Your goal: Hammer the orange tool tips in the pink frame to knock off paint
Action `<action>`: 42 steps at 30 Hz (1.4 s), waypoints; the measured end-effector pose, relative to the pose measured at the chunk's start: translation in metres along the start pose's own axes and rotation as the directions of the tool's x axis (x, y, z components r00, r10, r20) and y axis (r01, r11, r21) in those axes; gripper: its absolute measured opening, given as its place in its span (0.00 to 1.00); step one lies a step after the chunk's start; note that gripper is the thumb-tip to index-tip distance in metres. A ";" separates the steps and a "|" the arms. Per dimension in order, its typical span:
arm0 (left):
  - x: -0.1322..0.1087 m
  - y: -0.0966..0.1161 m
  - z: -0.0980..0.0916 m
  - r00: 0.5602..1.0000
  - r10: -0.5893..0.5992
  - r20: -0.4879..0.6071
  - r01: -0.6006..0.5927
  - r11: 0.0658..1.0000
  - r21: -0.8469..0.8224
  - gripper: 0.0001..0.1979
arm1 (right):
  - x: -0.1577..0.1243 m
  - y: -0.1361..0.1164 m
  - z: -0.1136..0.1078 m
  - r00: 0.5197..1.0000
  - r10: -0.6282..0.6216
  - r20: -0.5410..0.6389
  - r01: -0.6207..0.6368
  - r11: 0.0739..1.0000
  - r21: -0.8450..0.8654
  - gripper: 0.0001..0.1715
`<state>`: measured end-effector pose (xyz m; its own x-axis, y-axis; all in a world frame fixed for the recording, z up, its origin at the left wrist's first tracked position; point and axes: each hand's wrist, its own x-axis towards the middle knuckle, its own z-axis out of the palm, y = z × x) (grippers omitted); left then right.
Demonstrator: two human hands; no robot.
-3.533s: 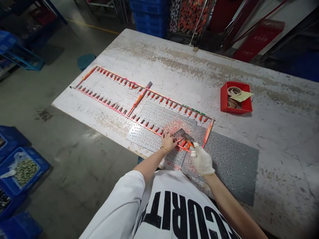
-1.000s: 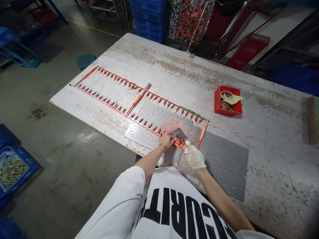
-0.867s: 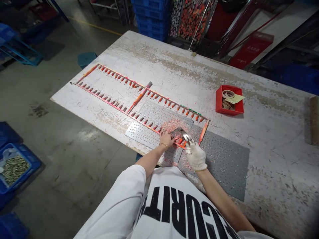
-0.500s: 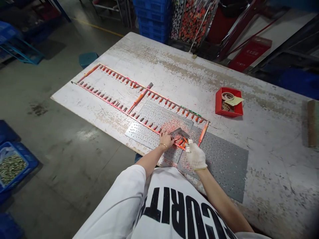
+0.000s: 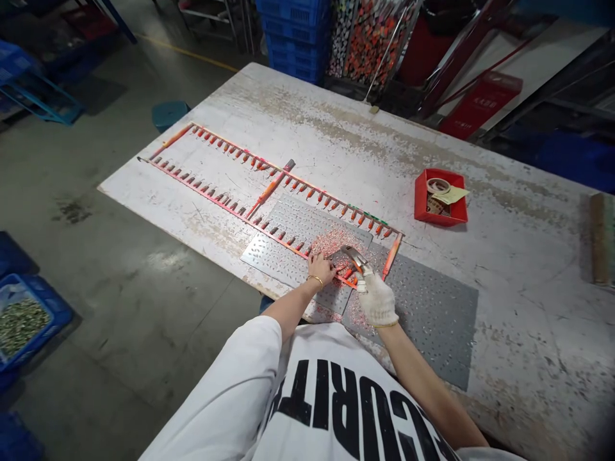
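A long orange-pink painted rack (image 5: 281,168) lies flat on the worktable, its long rails carrying rows of small orange and grey pieces (image 5: 334,203). My bare left hand (image 5: 321,269), with a bracelet at the wrist, is closed on the near rail towards its right end, its fingertips beside several orange pieces. In my right hand (image 5: 377,298), which wears a white knit glove, is a scraper (image 5: 354,256) with a metal blade and an orange handle. The blade is tilted above the pieces just right of my left fingers. Pink and white flakes (image 5: 331,242) are heaped around it.
Grey dimpled metal plates (image 5: 432,314) lie beneath the rack's right end. A red box (image 5: 441,214) with tape rolls and paper stands on the white table (image 5: 523,256). Blue crates (image 5: 293,38) are stacked beyond it. A blue crate of small pieces (image 5: 57,314) sits at left.
The scraper has turned in my right hand, so its blade now shows narrower and raised more upright. My left hand has stayed at the same place on the rail.
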<state>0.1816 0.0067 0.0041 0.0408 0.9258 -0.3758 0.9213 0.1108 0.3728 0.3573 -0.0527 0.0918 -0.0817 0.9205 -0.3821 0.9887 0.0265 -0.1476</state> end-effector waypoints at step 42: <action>-0.002 0.002 0.001 1.000 0.004 -0.015 -0.004 1.000 0.013 0.16 | -0.001 0.002 0.020 0.996 0.002 0.093 0.003 0.999 -0.047 0.23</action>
<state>0.1835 0.0052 0.0048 0.0386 0.9317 -0.3613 0.9261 0.1025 0.3631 0.3572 -0.0616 0.0734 -0.0914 0.8805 -0.4651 0.9933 0.0474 -0.1056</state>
